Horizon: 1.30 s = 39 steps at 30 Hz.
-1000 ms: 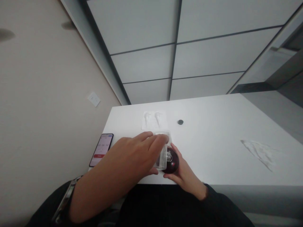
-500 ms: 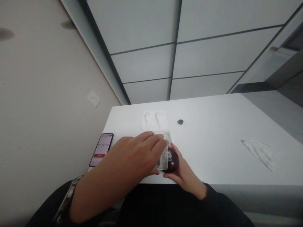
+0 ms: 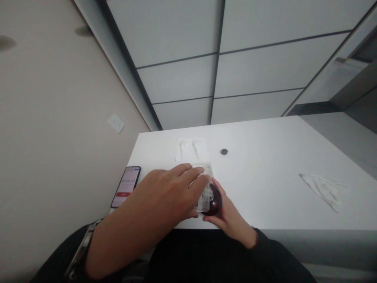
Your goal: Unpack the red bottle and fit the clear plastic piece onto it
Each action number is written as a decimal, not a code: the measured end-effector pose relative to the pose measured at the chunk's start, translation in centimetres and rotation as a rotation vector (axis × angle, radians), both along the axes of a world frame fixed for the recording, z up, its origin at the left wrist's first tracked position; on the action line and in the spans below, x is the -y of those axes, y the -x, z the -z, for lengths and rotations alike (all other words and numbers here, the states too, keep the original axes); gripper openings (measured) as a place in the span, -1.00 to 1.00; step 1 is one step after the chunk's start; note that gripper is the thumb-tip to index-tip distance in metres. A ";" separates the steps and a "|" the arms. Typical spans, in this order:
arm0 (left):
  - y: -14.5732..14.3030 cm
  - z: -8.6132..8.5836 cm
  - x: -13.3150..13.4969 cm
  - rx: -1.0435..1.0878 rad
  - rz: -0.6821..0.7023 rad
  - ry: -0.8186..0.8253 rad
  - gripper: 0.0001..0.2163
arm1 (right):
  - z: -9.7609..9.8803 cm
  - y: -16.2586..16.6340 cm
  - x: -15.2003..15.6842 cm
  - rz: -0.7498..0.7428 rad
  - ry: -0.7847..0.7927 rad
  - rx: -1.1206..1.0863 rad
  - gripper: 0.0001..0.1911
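My left hand reaches across the front of the table, its fingers bent over a clear plastic case. Most of that case is hidden under the hand, so its contents do not show. Directly right of it is a glossy dark red round object, its kind unclear, with something clear at its upper left. My right hand wraps round this object from the right, fingers behind and thumb in front. The case overlaps the round object's left side.
A white sheet with two pale shapes lies behind my hands on the white table. Beside it is a small dark disc. A phone lies at the left edge, a crumpled clear wrapper at the right.
Almost nothing differs. Both hands keep their hold in the same place, with only a tiny shift of the whole view.
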<state>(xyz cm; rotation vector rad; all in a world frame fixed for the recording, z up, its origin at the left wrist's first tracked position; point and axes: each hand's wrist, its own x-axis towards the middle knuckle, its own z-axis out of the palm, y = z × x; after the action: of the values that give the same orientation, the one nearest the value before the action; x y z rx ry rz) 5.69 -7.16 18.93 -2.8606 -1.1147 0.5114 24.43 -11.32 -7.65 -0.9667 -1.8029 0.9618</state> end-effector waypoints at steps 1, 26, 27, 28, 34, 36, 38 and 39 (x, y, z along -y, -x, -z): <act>0.0 0.0 0.0 -0.003 0.000 0.000 -0.38 | 0.0 0.0 0.0 0.002 -0.001 0.000 0.17; 0.3 0.0 0.3 0.042 0.040 -0.065 -0.43 | -0.1 -0.1 0.0 0.006 0.019 0.000 0.17; 0.3 0.0 0.3 0.044 0.039 -0.061 -0.42 | -0.1 -0.1 0.0 0.005 0.015 -0.004 0.17; 0.3 -0.1 0.3 0.048 0.040 -0.059 -0.42 | -0.1 -0.1 0.0 0.004 0.013 -0.008 0.16; -0.2 -0.3 0.0 0.026 0.043 -0.036 -0.45 | 0.1 -0.1 0.0 0.000 0.015 0.001 0.16; -0.3 -0.3 0.0 0.010 0.039 -0.022 -0.48 | 0.1 -0.1 0.0 -0.003 0.026 0.002 0.17; -0.4 -0.4 0.0 0.002 0.032 -0.019 -0.52 | 0.1 -0.1 0.0 -0.004 0.028 -0.001 0.17; -0.4 -0.4 0.0 0.000 0.031 -0.018 -0.53 | 0.0 -0.1 0.0 -0.003 0.025 -0.001 0.17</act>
<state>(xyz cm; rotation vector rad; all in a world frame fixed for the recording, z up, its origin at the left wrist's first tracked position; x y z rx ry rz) 6.07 -7.18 19.32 -2.8578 -1.0676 0.4980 24.50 -11.35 -7.64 -0.9785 -1.7958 0.9891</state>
